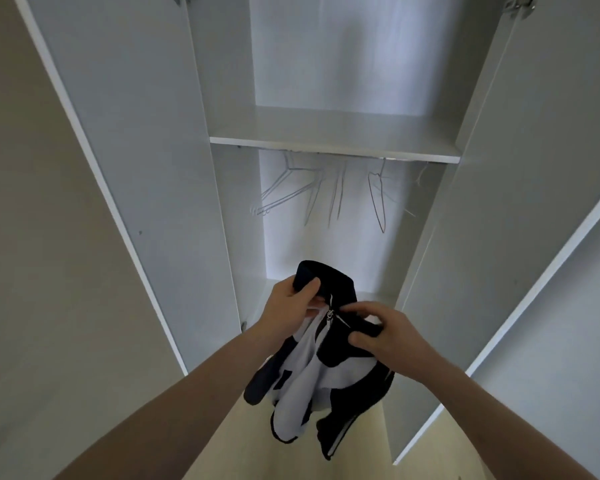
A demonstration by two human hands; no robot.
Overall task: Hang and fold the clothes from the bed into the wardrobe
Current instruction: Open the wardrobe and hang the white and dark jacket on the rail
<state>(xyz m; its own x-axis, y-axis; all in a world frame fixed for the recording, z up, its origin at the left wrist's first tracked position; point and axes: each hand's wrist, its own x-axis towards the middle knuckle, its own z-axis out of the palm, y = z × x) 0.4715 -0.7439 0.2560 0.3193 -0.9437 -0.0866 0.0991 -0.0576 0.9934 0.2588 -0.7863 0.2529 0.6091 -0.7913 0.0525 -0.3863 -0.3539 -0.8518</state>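
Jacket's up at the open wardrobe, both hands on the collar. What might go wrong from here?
1. Both hands, left and right, grip the jacket, so reaching for a hanger leaves one hand carrying it; it may slip.
2. The wire hangers hang tangled under the shelf; pulling one may drag others off.

The shelf (pixel 333 147) hides the hooks of the wire hangers (pixel 376 199) at twelve o'clock; their thin outlines blur together. Hinges (pixel 518 5) are cropped at the top edge.
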